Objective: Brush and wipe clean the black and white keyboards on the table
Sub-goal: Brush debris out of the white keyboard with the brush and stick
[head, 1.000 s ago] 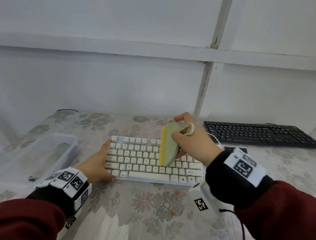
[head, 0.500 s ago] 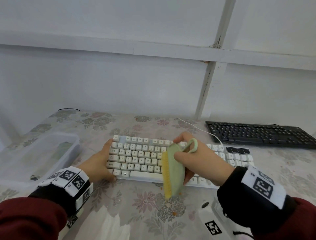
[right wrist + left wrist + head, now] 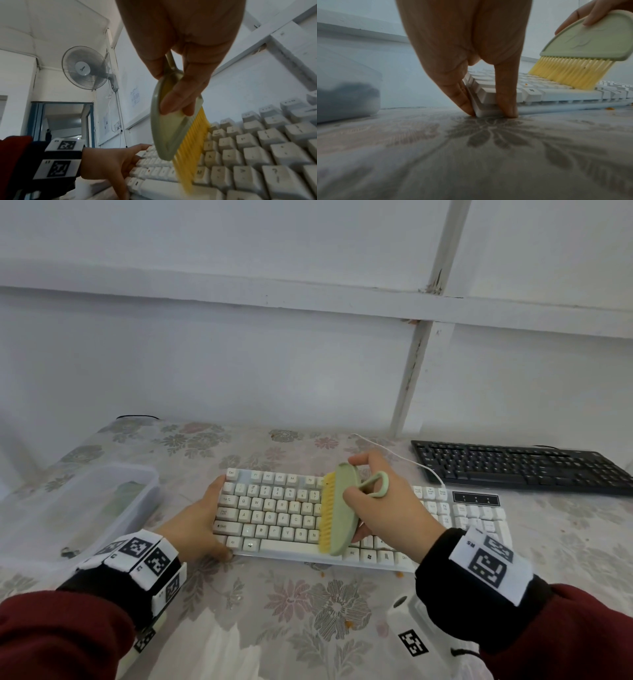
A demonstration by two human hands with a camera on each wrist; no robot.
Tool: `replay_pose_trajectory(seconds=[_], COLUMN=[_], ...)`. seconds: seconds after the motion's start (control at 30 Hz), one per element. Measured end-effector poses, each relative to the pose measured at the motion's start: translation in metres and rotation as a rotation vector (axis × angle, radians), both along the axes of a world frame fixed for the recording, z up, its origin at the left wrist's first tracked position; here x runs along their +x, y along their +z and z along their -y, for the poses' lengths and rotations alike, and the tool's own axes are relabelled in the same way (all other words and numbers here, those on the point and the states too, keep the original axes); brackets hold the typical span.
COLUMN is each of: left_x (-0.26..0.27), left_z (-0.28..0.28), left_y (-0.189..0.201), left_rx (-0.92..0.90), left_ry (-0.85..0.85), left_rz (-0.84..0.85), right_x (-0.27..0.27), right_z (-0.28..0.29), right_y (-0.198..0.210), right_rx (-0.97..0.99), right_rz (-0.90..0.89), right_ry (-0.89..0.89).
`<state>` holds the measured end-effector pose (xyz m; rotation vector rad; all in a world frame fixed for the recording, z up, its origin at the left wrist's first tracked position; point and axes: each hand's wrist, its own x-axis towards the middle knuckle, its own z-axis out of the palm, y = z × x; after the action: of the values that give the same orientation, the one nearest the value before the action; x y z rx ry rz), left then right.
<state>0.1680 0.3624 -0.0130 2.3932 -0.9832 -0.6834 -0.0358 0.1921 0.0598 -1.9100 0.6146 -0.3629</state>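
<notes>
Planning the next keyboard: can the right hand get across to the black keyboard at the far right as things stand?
Probably yes. The right hand grips the green brush with yellow bristles over the white keyboard; the black keyboard lies just beyond on that side, with only a thin white cable between them.

Soft, even daylight fills every view, cool and slightly dim. Wide-angle bending curves the wall lines toward the edges. The floral-clothed bench (image 3: 471, 155) blurs at 6 o'clock in the left wrist view.
</notes>
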Motion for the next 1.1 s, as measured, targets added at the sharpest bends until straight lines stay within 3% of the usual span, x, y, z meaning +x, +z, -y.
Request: replay_pose_trajectory(seconds=[0.2,0.67,0.9,1.1], left_x=[0.000,0.003,0.002,0.005], left_z=[0.000,-0.001,-0.001,-0.001], left_y=[0.000,-0.003,-0.002,-0.006], left_rx=[-0.001,-0.033,-0.035,-0.034], left_ry=[0.007,-0.016,-0.032,-0.021], left_rz=[0.005,0.006,0.010,0.005], right_x=[0.016,-0.002,0.022,0.024], right_z=[0.003,-0.019,-0.003,-0.007], right_y=[0.013,0.001,0.026,0.009], right_rx=[-0.010,-0.039,-0.130,-0.101], right_rz=[0.087,-0.179,0.051,-0.068], right_ry=[-0.013,0.203,-0.012,0.047])
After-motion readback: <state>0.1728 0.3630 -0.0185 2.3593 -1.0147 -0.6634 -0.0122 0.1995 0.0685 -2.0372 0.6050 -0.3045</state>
